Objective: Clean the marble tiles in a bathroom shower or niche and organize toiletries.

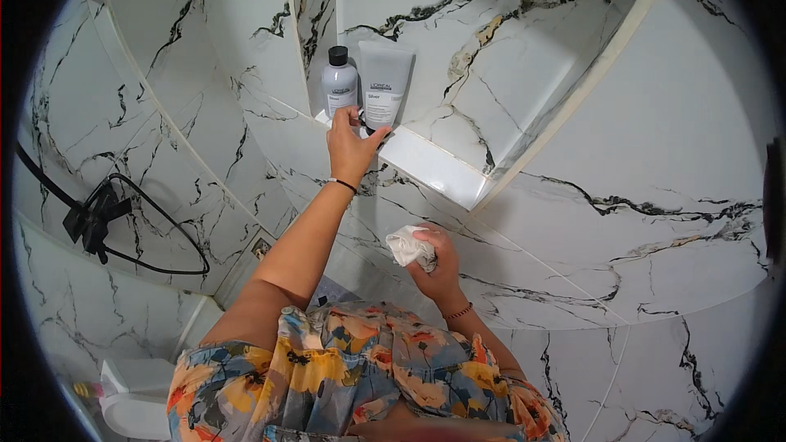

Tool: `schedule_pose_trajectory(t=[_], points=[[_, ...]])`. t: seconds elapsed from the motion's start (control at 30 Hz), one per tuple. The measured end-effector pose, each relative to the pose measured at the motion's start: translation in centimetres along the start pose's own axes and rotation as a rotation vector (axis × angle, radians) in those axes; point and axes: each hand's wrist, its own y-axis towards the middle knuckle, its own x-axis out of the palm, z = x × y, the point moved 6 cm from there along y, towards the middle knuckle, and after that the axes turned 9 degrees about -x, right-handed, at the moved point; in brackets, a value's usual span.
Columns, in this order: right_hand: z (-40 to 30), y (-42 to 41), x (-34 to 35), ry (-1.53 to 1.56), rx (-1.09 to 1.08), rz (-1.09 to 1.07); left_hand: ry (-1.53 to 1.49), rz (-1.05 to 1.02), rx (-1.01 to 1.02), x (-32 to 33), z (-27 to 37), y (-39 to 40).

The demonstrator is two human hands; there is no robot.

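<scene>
In the wall niche, a grey L'Oréal tube (pixel 384 89) stands upright on its black cap, with thumb and fingers of my left hand (pixel 352 146) around its lower end. The hand hides part of that cap. Close on its left is a silver-grey L'Oréal bottle (pixel 339 87) with a black lid, its base partly covered by my fingertips. Lower down, in front of the wall, my right hand (pixel 441 261) grips a crumpled white cloth (pixel 406 247).
The niche's white ledge (pixel 439 166) runs off to the right, bounded by a pale edge trim (pixel 571 95). On the left wall hangs a black fixture (pixel 101 218) with a looped hose (pixel 166 271). A white plastic holder or bin (pixel 138 408) is at lower left.
</scene>
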Motion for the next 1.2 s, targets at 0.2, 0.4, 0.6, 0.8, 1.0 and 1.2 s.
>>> schedule_pose_trajectory(t=[0.2,0.4,0.6,0.8,1.0,1.2], points=[[0.7,-0.6,-0.3,-0.004,0.024,-0.033,0.085,0.000,-0.001,1.0,-0.1,0.4],[1.2,-1.2,-0.5,0.020,0.071,-0.042,0.043,0.085,0.042,0.8,-0.1,0.5],[1.3,-1.4,-0.7,-0.004,0.074,-0.044,0.067,0.057,-0.002,1.2,-0.8,0.5],[1.5,-1.9,-0.8,0.008,0.103,-0.017,0.047,0.063,-0.024,1.2,-1.4,0.5],[1.6,-2.7,-0.5,0.056,0.124,-0.012,0.012,0.075,-0.015,0.9,-1.4,0.5],[1.6,-3.2,-0.1,0.054,0.112,-0.045,0.039,0.103,0.010,0.5,-1.1,0.5]])
